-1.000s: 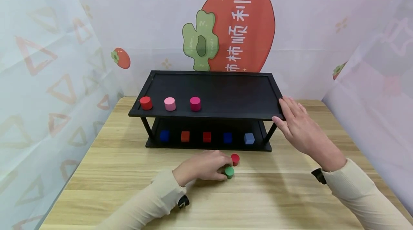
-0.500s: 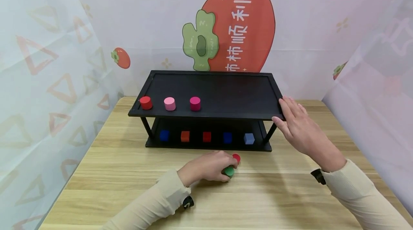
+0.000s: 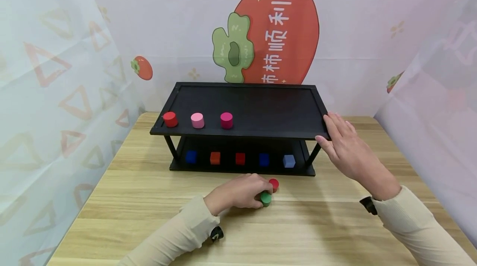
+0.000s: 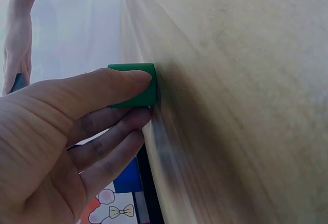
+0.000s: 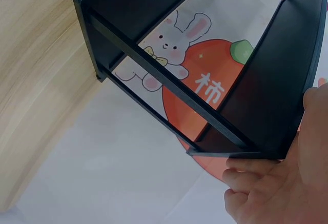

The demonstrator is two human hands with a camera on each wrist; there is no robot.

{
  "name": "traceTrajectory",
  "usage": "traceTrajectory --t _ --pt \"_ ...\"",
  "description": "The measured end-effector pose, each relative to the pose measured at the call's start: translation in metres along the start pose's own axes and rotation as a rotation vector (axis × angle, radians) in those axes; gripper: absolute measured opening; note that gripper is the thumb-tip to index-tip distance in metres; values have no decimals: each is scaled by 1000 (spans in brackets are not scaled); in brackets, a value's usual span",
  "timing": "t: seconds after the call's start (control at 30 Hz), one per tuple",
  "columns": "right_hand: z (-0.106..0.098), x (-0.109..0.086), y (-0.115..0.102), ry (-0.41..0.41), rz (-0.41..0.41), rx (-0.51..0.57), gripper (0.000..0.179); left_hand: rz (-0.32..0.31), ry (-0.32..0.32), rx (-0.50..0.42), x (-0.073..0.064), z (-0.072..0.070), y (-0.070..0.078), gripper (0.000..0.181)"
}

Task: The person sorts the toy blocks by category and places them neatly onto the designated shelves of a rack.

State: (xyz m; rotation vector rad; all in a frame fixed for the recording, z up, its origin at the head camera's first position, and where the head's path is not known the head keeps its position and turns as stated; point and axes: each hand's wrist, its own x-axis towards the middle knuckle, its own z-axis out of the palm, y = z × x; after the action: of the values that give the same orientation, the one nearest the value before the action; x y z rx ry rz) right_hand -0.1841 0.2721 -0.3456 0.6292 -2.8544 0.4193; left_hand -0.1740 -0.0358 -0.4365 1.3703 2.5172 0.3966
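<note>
My left hand (image 3: 238,192) pinches a small green cylinder (image 3: 266,199) low over the wooden table, in front of the black two-tier shelf (image 3: 277,108). In the left wrist view the thumb lies across the green cylinder (image 4: 145,95), with the other fingers behind it. Just beyond the fingertips, a red cylinder (image 3: 274,184) sits on the table. My right hand (image 3: 344,150) rests on the right end of the upper tier, fingers straight along its side edge and thumb at the front corner. The right wrist view has this hand (image 5: 287,183) against the shelf's end.
On the upper tier, a red cylinder (image 3: 170,119), a pink cylinder (image 3: 197,121) and a magenta cylinder (image 3: 226,121) line up towards the left. Several cubes stand in a row below, among them an orange cube (image 3: 215,158) and a light blue cube (image 3: 289,161). Printed cloth surrounds the table (image 3: 123,216).
My left hand has shifted slightly right, and its fingers have closed round the green cylinder. The loose red cylinder has moved a little to the right. My right hand stays on the shelf.
</note>
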Motion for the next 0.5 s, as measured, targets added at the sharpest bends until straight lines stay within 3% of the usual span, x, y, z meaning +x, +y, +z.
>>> traceTrajectory --t 0.2,0.5 --pt "-1 -1 1 -3 19 14 73 7 -34 34 3 -10 2 24" --pt "1 1 2 -13 25 17 75 0 -98 73 -4 -45 10 21"
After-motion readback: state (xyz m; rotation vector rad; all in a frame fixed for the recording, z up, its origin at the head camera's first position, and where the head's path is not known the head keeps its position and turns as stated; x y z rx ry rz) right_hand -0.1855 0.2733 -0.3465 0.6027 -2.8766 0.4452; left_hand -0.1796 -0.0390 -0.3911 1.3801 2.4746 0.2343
